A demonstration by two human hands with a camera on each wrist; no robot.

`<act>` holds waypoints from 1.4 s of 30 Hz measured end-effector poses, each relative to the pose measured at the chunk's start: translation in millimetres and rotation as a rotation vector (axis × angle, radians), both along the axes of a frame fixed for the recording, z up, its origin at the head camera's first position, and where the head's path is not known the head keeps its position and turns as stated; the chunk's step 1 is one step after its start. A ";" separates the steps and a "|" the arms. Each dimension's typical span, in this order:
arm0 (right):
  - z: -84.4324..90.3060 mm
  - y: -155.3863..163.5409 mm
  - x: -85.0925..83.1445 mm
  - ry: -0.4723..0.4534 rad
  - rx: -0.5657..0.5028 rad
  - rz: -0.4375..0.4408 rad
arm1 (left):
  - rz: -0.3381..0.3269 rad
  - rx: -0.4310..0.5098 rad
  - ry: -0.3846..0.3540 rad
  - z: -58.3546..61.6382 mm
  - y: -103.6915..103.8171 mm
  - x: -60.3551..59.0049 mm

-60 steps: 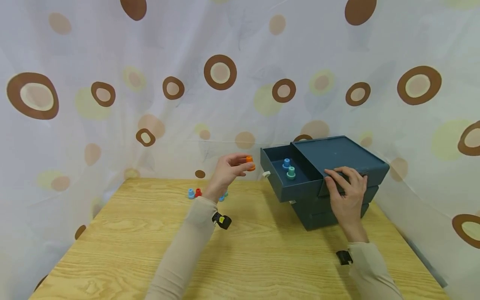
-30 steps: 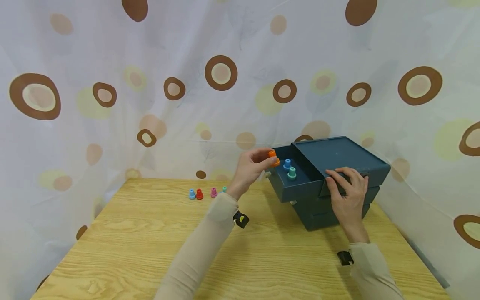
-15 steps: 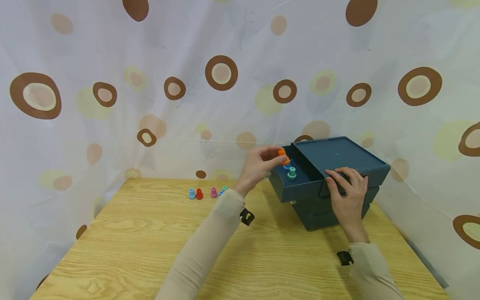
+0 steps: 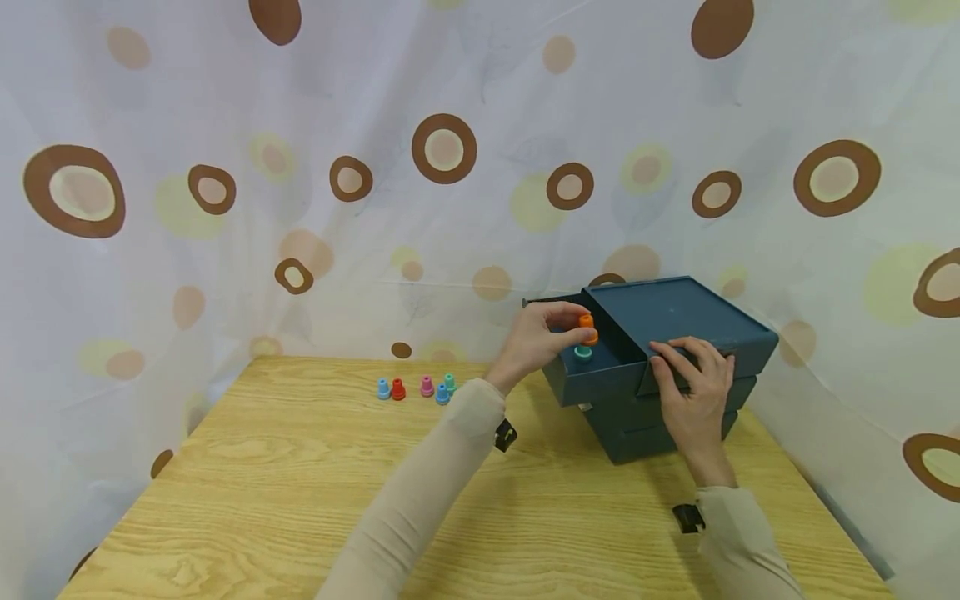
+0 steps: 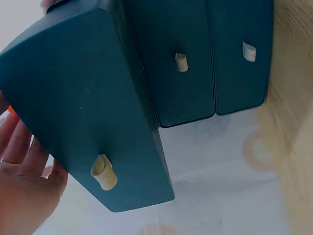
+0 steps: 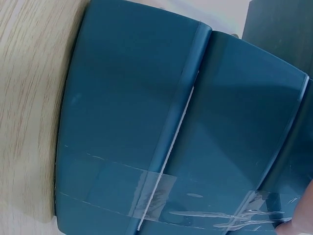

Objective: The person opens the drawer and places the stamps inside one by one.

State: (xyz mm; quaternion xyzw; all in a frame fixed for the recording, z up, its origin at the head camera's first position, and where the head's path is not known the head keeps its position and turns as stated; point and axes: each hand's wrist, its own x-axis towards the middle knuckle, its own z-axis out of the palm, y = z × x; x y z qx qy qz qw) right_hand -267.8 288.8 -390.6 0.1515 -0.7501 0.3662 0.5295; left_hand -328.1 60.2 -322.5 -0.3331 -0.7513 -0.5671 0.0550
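My left hand (image 4: 542, 340) pinches a small orange peg (image 4: 588, 328) over the open top drawer (image 4: 592, 379) of a dark blue drawer box (image 4: 667, 312). A teal peg (image 4: 582, 353) stands in that drawer just below the orange one. My right hand (image 4: 693, 375) lies on the box's front right corner with its fingers curled over the top edge. In the left wrist view the drawer front (image 5: 98, 103) with its cream pull tab (image 5: 103, 172) fills the frame, my left hand (image 5: 22, 181) beside it. The right wrist view shows only the box's blue side (image 6: 161, 127).
Several small coloured pegs (image 4: 416, 388) stand in a row on the wooden table (image 4: 300, 500) near its back edge. A spotted curtain (image 4: 225, 167) hangs behind and to both sides. Two lower drawers (image 5: 215, 54) are closed.
My left hand has carried the orange peg rightward from over the table to above the open drawer. The blue peg in the drawer is now hidden. The right hand has stayed on the box.
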 end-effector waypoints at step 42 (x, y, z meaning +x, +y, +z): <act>-0.9 -0.3 0.4 0.008 0.017 -0.008 | 0.063 -0.519 0.021 17.0 23.5 0.7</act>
